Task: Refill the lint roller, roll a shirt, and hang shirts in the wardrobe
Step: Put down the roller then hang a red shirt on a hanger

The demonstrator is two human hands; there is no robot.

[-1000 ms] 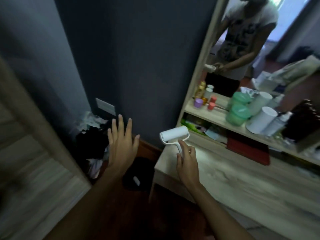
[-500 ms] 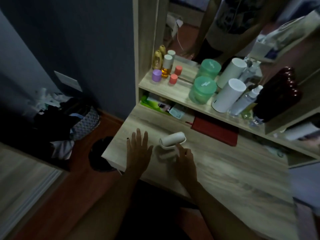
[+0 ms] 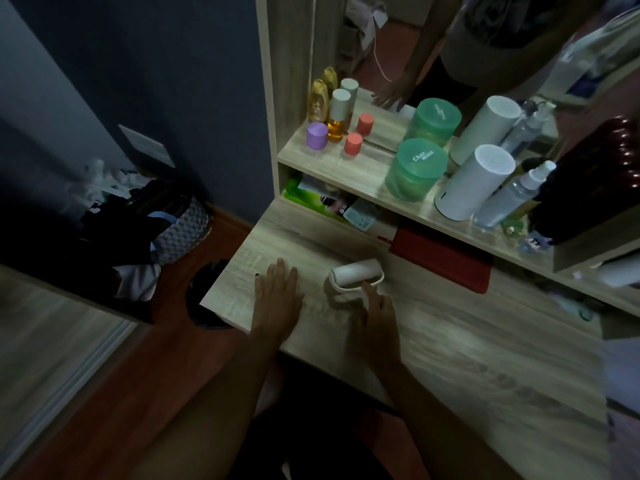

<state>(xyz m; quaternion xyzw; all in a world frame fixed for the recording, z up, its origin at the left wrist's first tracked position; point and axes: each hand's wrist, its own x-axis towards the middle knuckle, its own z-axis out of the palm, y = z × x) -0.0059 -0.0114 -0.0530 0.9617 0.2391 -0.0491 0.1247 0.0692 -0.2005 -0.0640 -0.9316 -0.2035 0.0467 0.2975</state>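
A white lint roller (image 3: 356, 273) lies on the light wooden desk (image 3: 467, 344), its drum pointing toward the shelf. My right hand (image 3: 375, 320) covers its handle, fingers curled over it and the index finger touching the roller's frame. To the left of the roller, my left hand (image 3: 278, 292) lies flat on the desk, palm down and holding nothing. No shirt shows in this view.
Above the desk a shelf carries small bottles (image 3: 337, 112), green jars (image 3: 415, 168), a white cylinder (image 3: 474, 181) and a spray bottle (image 3: 512, 195). A red pouch (image 3: 443, 261) lies under it. A full laundry basket (image 3: 180, 226) stands on the floor at left.
The lint roller came down from the air onto the desk with my right hand on it. My left hand dropped flat onto the desk. The view swung toward the desk.
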